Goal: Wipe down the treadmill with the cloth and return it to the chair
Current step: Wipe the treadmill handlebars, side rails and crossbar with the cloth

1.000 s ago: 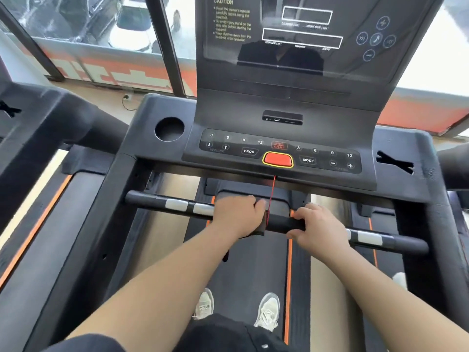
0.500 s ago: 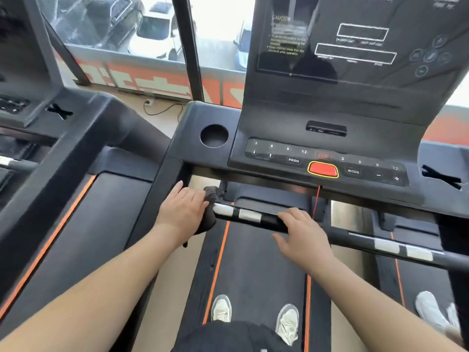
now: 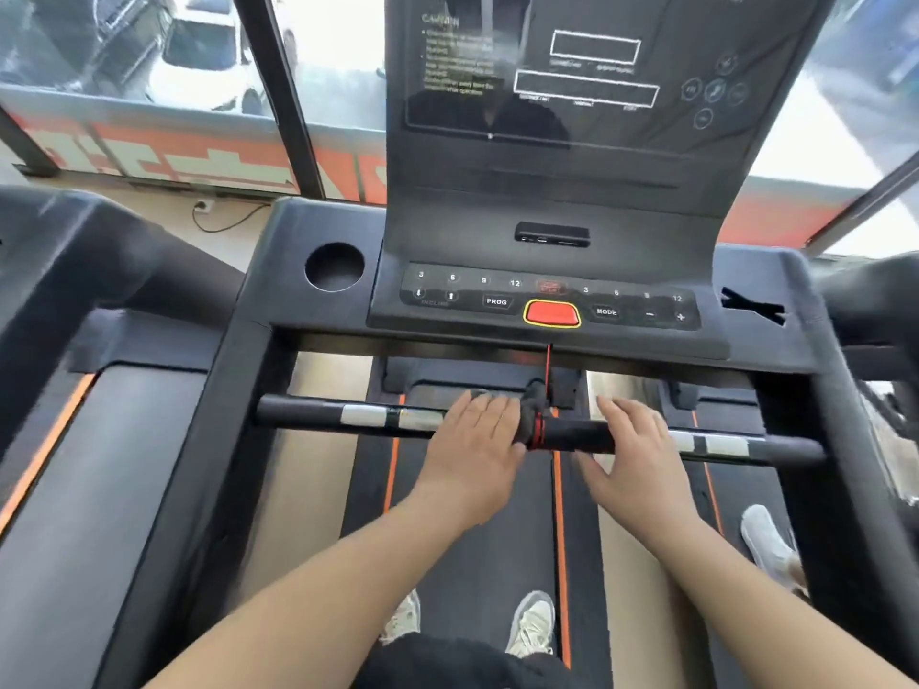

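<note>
I see a matt black plastic console [image 3: 308,226], a glossy reflective display panel [image 3: 597,156], a handlebar [image 3: 298,410] with shiny metal bands, a dark soft cloth [image 3: 532,415] and a matt belt [image 3: 502,554].

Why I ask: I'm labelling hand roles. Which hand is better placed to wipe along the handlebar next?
Left. The left hand holds the cloth against the handlebar; the right hand rests bare on it, without any cloth.
</note>
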The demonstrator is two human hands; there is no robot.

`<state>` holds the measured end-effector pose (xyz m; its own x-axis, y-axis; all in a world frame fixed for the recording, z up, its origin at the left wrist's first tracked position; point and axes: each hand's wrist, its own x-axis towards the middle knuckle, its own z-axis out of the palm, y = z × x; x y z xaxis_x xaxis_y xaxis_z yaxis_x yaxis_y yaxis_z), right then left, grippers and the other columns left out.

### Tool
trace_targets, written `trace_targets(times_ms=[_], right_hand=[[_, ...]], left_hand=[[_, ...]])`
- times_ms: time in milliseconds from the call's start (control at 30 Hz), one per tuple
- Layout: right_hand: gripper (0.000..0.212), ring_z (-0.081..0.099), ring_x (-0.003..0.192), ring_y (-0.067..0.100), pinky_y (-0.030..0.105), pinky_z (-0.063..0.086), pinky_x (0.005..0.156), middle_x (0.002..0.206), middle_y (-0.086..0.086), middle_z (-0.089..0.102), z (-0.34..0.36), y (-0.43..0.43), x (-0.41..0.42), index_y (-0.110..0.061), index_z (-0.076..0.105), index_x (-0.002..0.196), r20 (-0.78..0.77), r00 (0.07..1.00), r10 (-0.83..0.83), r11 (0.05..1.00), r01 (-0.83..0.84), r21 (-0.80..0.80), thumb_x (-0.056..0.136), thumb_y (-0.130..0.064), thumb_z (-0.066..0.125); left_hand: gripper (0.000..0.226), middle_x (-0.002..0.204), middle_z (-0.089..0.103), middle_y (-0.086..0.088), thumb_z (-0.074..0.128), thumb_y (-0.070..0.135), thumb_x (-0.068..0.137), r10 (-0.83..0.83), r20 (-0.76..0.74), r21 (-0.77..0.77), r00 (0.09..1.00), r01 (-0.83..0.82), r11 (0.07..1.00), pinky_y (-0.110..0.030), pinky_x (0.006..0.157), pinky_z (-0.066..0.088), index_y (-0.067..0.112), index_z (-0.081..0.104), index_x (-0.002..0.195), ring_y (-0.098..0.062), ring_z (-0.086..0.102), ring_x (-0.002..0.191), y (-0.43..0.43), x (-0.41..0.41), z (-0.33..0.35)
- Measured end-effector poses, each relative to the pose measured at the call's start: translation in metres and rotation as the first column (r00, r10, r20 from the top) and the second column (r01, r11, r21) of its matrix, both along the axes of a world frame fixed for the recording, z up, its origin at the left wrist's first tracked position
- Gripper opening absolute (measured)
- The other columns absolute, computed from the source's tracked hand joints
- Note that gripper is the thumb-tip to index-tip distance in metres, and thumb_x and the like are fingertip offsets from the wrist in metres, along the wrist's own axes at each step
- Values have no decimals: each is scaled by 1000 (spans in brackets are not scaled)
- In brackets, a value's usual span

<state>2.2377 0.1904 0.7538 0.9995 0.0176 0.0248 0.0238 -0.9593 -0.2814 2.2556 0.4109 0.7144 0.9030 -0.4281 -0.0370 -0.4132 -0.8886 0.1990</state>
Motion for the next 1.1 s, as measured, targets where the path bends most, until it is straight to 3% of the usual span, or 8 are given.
trace_targets(times_ms=[167, 333, 467, 533, 633, 800, 1033, 1100], right_hand=[[70, 49, 123, 32, 44, 43, 107, 131, 5, 58, 4, -69, -4, -12, 57, 138, -79, 996, -40, 999, 37, -33, 77, -33, 83], [67, 54, 118, 31, 42, 43, 106, 127, 3, 61, 2, -120, 0, -13, 61, 135, -98, 994, 40, 995, -48, -85, 77, -41, 82], [60, 59, 105, 30, 41, 48, 96, 113, 2, 64, -2, -153, 12, -16, 66, 127, -106, 990, 88, 989, -100, -110, 77, -47, 80], [55, 60, 100, 28, 40, 50, 89, 103, 0, 63, -4, -162, 16, -20, 69, 119, -135, 986, 96, 989, -110, -101, 76, -53, 77], [46, 61, 93, 24, 36, 50, 78, 93, -5, 62, -4, -168, 15, -25, 72, 110, -118, 988, 104, 991, -113, -75, 74, -55, 74], [43, 58, 84, 21, 36, 51, 68, 87, -8, 56, -4, -190, 15, -25, 71, 97, -65, 994, 89, 988, -96, -125, 70, -59, 72], [45, 57, 92, 16, 34, 48, 76, 88, -13, 55, -1, -194, 25, -31, 72, 103, -152, 988, 41, 995, -53, -81, 69, -61, 78], [44, 56, 91, 16, 34, 47, 76, 88, -12, 55, -1, -195, 26, -31, 72, 102, -160, 986, 36, 995, -50, -88, 69, -60, 79]], left_hand=[[38, 105, 70, -5, 21, 41, 106, 135, -93, 90, 986, -127, 988, -42, 76, 47, 23, 54, 106, -33, 66, 96, -27, 37, 22], [48, 109, 71, -20, 22, 39, 110, 616, -260, -239, 744, -667, 705, -45, 86, 45, 12, 61, 107, -43, 63, 106, -61, 34, 41], [38, 85, 66, -10, 26, 35, 109, 568, 6, -532, 823, -479, 699, -46, 73, 45, 16, 55, 93, -40, 61, 84, -101, -3, 61], [42, 110, 69, -12, 26, 35, 108, 393, 133, -405, 910, -312, 860, -47, 93, 48, 12, 61, 112, -36, 62, 106, -135, -17, 53], [63, 162, 36, -12, 18, 44, 105, 225, -38, -30, 974, -226, 974, -51, 126, 12, 9, 34, 155, -36, 25, 151, -174, -30, 16], [55, 136, 50, 1, 28, 52, 102, 177, 11, 145, 984, -177, 973, -45, 118, 19, 24, 34, 148, -28, 43, 126, -172, -9, -1], [53, 123, 69, -10, 18, 43, 107, 335, -324, 146, 885, -303, 942, -42, 92, 46, 23, 67, 117, -35, 63, 113, -191, 61, 32], [51, 112, 71, -6, 18, 44, 106, 293, -199, 162, 935, -264, 951, -41, 87, 46, 24, 65, 110, -33, 64, 103, -194, 46, 25]])
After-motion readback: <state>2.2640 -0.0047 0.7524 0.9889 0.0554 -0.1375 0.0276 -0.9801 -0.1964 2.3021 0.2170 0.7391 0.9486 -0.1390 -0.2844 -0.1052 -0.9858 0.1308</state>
